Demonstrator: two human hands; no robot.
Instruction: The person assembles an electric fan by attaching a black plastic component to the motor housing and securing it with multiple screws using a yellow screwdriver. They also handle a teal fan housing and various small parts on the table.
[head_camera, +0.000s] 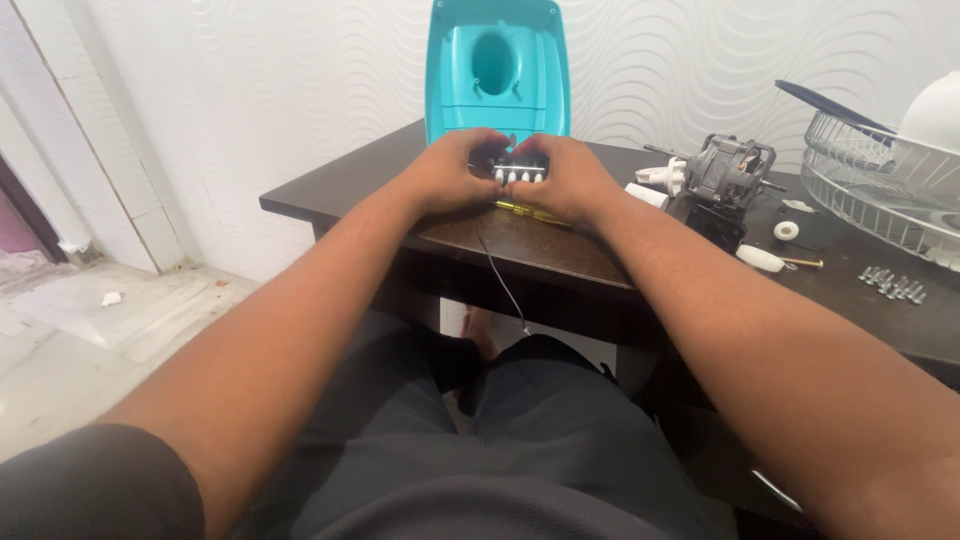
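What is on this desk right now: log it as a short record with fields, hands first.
left hand: left hand grips the small black switch block with white push buttons
right hand: right hand grips the same block from the other side
behind hands: tall teal plastic fan base housing, upright
under hands: yellow-handled tool, mostly hidden
right side: grey metal electric motor, wire fan guard, loose silver screws
surface: dark brown wooden desk

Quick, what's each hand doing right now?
Left hand: closed on the switch block.
Right hand: closed on the same switch block.
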